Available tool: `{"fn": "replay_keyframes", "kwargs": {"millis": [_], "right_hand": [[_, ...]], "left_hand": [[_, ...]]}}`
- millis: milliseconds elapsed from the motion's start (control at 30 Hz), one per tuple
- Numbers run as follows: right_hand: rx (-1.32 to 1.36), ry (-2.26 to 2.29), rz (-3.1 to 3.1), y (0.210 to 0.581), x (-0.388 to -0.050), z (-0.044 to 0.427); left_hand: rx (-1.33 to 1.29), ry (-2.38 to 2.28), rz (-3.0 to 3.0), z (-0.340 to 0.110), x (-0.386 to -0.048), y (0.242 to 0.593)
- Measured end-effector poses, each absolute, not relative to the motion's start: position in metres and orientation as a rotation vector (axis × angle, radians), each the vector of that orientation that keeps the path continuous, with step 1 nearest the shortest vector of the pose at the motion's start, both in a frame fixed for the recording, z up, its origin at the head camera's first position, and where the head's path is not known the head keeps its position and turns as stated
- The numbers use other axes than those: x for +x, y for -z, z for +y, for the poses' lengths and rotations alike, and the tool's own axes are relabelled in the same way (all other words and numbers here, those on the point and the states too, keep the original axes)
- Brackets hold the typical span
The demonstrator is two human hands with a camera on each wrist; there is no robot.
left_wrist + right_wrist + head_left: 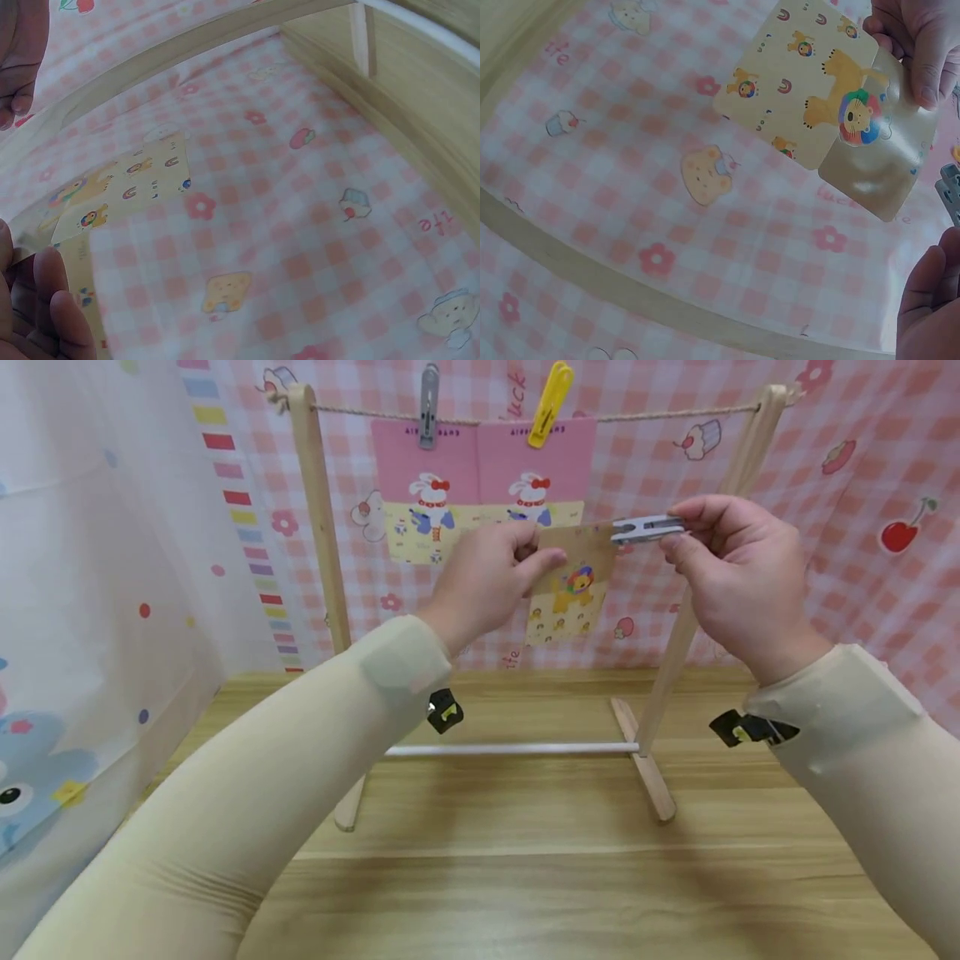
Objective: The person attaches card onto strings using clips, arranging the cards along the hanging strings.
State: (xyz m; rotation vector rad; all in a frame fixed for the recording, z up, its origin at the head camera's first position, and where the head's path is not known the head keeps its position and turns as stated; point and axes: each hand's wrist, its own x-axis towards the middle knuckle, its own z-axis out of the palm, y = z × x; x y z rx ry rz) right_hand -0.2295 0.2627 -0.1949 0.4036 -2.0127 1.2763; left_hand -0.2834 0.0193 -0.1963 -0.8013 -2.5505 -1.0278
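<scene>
My left hand pinches a lion card by its left edge, brown above and cream below. In the right wrist view the lion card shows its printed face, and the left hand holds one side. My right hand squeezes a grey clothespin between thumb and fingers, its tip pointing at the card's upper right corner. The right wrist view shows the clothespin a little apart from the card. Behind, two rabbit cards hang side by side on a rope.
Another grey clothespin and a yellow clothespin grip the hanging cards. A wooden frame carries the rope, with a white rod low between its legs. It stands on a wood-grain table before a checked cloth.
</scene>
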Motion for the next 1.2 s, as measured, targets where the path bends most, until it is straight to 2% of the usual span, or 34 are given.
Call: {"fn": "replay_keyframes", "kwargs": {"millis": [667, 1200], "right_hand": [[0.437, -1.11, -1.968, 0.145, -0.238, 0.258], [0.397, -0.964, -2.021, 0.116, -0.253, 0.256]], "left_hand": [[-0.734, 0.988, -2.593, 0.03, -0.286, 0.148], [-0.568, 1.071, -2.527, 0.044, -0.287, 0.134]]}}
